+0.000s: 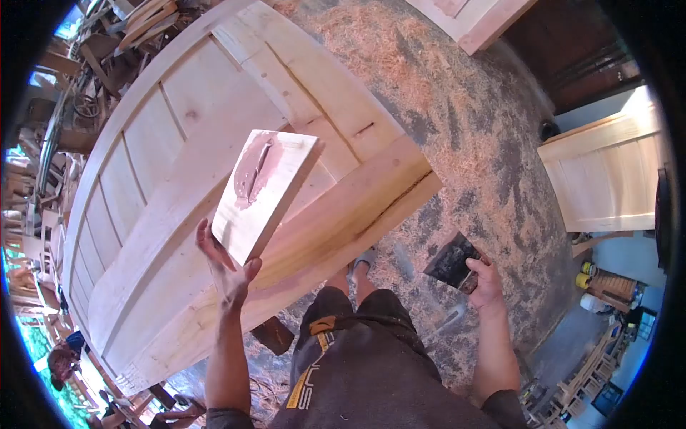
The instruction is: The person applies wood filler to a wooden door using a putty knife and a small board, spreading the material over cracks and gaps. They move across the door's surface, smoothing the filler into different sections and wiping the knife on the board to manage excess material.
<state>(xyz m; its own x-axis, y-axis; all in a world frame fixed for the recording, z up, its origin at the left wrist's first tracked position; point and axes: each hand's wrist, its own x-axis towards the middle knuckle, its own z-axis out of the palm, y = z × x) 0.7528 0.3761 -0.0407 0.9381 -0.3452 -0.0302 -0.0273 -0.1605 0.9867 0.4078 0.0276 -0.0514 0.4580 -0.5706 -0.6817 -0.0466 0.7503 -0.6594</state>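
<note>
My left hand (pixel 230 270) is closed around the lower end of a small pale wooden board (pixel 282 179), thumb on one edge and fingers on the other. A patch of pinkish filler (pixel 249 171) lies spread on the board's upper face, with a raised ridge in it. In my right hand (pixel 488 284) is a putty knife (pixel 451 262) with a wide dark blade, held off to the right above the floor. Below the board lies a large panelled wooden door (pixel 171 214), with dark cracks (pixel 393 204) along its near rail.
Shavings (pixel 400 64) cover much of the floor. Another wooden panel (pixel 607 171) stands at the right, and a pale panel corner (pixel 475 25) shows at the top. Wood pieces (pixel 107 50) crowd the upper left. A dark block (pixel 274 336) sits beside my leg.
</note>
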